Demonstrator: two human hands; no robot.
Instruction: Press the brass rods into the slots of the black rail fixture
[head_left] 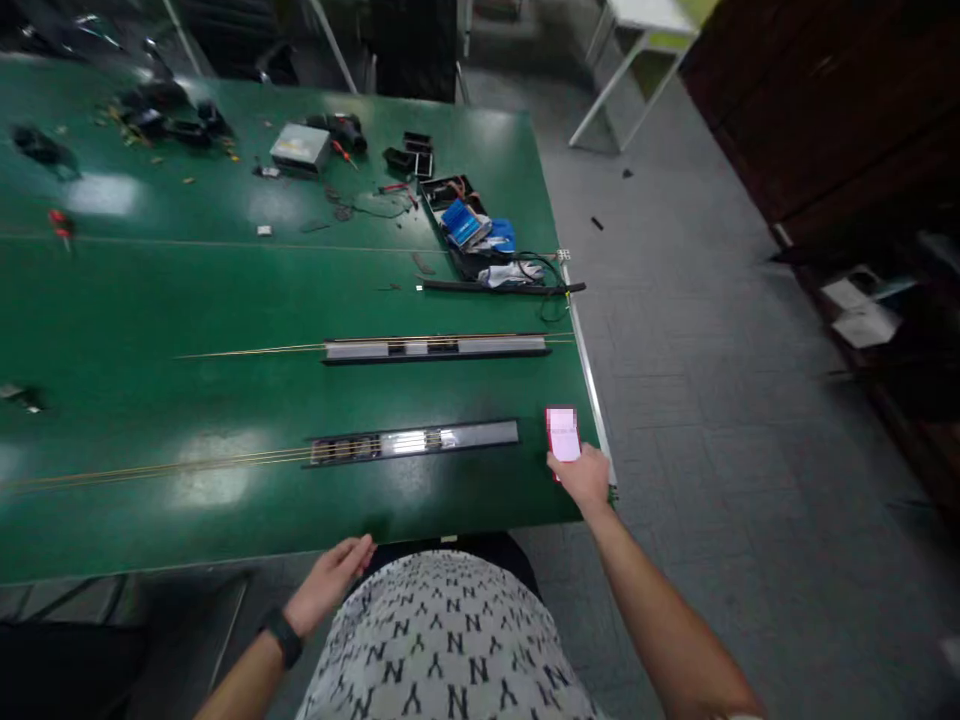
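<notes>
Right hand point(587, 477) holds phone point(564, 438) at bench's point(435, 393) near right corner
Left hand point(334, 580) empty, fingers loose; a slack right grip could drop it.

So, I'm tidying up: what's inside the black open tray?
The black open tray holds a blue rectangular packet and other cluttered items; its floor beneath them is hidden.

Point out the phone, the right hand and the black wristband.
Phone point(564, 438), head view: on its lit screen.
Right hand point(587, 475), head view: on the back of the hand.
Black wristband point(282, 638), head view: on the outer side of the band.
</notes>
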